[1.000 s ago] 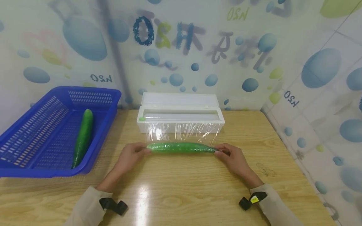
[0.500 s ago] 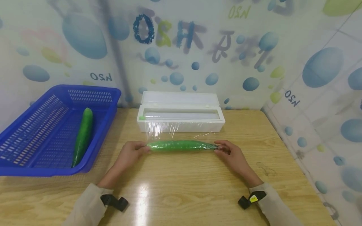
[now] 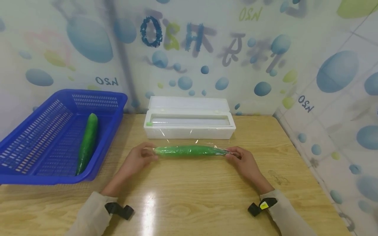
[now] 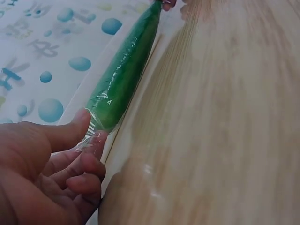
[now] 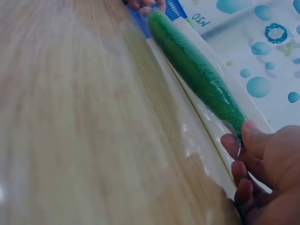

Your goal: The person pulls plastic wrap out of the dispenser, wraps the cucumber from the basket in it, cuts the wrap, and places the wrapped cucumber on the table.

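A long green cucumber (image 3: 189, 150) lies crosswise between the two hands, wrapped in clear plastic film. The left hand (image 3: 140, 158) pinches its left end; in the left wrist view, thumb (image 4: 70, 131) and fingertips meet at gathered film beside the rounded tip. At the narrower, darker end, the right hand (image 3: 244, 160) pinches tip and film together, thumb above and forefinger below in the right wrist view (image 5: 251, 138). Behind the cucumber stands a white cling film box (image 3: 190, 132), its lid raised and the roll (image 3: 189, 122) showing inside. Thin glints of film show between box and cucumber.
At the left, a blue plastic basket (image 3: 107, 144) contains a second cucumber (image 3: 88, 144). The wooden table (image 3: 189, 203) meets a patterned wall (image 3: 189, 62) behind the box and another wall (image 3: 336, 131) at the right. Both wrists carry black straps.
The cucumber has shifted slightly away from the body, toward the box. Bright streaks across the film in front of the box have faded to a few glints. Both hands keep their places at the ends.
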`<state>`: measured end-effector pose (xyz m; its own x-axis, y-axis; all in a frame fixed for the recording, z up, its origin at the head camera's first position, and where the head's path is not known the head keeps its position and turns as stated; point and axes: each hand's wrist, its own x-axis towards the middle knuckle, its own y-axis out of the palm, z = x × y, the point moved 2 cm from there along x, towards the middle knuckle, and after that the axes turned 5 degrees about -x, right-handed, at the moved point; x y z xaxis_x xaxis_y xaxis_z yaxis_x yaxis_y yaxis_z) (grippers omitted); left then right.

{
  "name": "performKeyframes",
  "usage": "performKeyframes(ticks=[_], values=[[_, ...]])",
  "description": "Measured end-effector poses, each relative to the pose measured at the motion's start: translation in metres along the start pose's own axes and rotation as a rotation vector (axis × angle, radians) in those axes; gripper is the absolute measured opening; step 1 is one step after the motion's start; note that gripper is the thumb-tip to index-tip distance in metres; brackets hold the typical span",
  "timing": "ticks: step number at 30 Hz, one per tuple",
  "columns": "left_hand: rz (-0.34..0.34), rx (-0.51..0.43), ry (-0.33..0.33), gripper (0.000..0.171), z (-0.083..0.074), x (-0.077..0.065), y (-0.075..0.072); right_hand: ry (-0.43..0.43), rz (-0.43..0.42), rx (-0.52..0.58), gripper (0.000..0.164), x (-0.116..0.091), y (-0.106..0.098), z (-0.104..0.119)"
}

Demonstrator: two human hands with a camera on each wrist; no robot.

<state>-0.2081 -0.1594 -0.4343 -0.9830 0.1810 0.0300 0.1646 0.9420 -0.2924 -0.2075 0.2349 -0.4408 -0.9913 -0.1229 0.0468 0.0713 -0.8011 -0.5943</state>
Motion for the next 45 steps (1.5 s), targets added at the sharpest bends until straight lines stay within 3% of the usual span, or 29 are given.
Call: performKeyframes(ticks=[4, 8, 13, 21, 29, 45], values=[[-0.037, 0.043, 0.054, 0.038, 0.001, 0.003, 0.003, -0.003, -0.006, -0.003, 0.035, 0.003, -0.001, -0.006], [-0.121, 0.1, 0.103, 0.031, 0.001, 0.006, 0.005, -0.019, -0.01, 0.012, 0.037, 0.004, 0.0, -0.006], [-0.18, 0.099, 0.107, 0.026, -0.001, 0.007, 0.008, -0.015, -0.024, -0.011, 0.038, 0.005, 0.0, -0.002], [-0.194, 0.115, 0.062, 0.025, -0.003, 0.009, 0.01, -0.027, -0.031, -0.029, 0.036, 0.01, 0.002, 0.001], [-0.173, 0.055, 0.032, 0.027, -0.003, 0.01, 0.009, 0.039, -0.071, 0.011, 0.032, 0.015, 0.0, 0.006], [-0.217, -0.005, 0.037, 0.023, -0.012, 0.017, 0.011, 0.078, -0.125, 0.026, 0.041, 0.024, 0.003, 0.012]])
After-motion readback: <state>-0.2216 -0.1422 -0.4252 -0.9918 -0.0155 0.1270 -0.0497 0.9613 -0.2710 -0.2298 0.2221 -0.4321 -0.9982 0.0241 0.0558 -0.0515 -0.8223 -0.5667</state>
